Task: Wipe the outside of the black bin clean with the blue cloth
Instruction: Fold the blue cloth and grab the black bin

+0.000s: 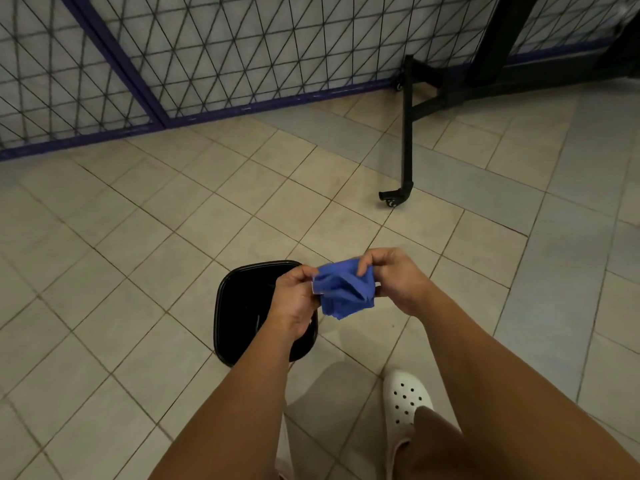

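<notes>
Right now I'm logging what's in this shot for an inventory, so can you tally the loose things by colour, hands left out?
Black: 2, the bin on the tiled floor and the wheeled stand by the mesh fence
Blue: 1, the cloth bunched between the left hand and the right hand, above the bin
White: 1, the clog
Total: 4

Two bare forearms with no sleeves, watch or rings visible. One foot wears a white perforated clog with round holes across its rounded toe.
</notes>
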A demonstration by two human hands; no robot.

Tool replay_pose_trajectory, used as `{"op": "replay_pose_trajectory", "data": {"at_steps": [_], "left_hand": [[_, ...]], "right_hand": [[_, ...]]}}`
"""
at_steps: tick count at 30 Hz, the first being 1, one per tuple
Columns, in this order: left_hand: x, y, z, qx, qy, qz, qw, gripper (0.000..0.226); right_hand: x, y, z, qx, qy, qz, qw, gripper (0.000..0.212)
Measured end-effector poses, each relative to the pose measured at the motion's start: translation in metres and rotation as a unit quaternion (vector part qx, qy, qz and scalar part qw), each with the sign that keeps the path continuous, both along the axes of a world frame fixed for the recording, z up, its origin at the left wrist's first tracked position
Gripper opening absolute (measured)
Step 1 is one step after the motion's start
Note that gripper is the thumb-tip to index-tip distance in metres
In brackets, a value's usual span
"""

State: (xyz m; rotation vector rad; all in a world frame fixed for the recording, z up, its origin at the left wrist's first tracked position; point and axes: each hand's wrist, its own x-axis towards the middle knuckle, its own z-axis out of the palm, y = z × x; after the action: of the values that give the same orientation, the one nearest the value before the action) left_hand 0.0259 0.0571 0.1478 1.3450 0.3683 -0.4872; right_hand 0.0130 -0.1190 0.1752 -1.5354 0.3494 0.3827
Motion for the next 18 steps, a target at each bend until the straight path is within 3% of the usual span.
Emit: {"op": "replay_pose_trajectory", "data": {"at_steps": [3, 6, 12, 15, 16, 18], "left_hand": [[0.001, -0.004, -0.003, 0.01, -0.008, -0.014, 1.0, 0.054], [0.002, -0.002, -0.002, 0.016, -0.005, -0.016, 1.0, 0.044], [0.004, 0.003, -0.001, -0.068, 0.018, -0.004, 0.998, 0.016], [0.003, 0.001, -0.004, -0.058, -0.01, -0.019, 0.998, 0.021], [0.003, 0.001, -0.004, -0.059, -0.012, -0.017, 0.998, 0.027], [0.005, 0.003, -0.004, -0.07, -0.015, -0.011, 0.997, 0.041]], "right_hand": [[0.0, -0.001, -0.004, 0.002, 0.006, -0.011, 1.0, 0.045], [0.0, -0.002, -0.008, 0.025, 0.008, -0.019, 0.999, 0.044], [-0.002, 0.003, -0.013, 0.138, 0.056, -0.09, 0.985, 0.032], [-0.001, 0.005, -0.021, 0.138, 0.099, -0.091, 0.981, 0.072], [-0.002, 0.006, -0.022, 0.138, 0.118, -0.089, 0.979, 0.071], [-0.002, 0.009, -0.021, 0.149, 0.149, -0.09, 0.973, 0.045]]}}
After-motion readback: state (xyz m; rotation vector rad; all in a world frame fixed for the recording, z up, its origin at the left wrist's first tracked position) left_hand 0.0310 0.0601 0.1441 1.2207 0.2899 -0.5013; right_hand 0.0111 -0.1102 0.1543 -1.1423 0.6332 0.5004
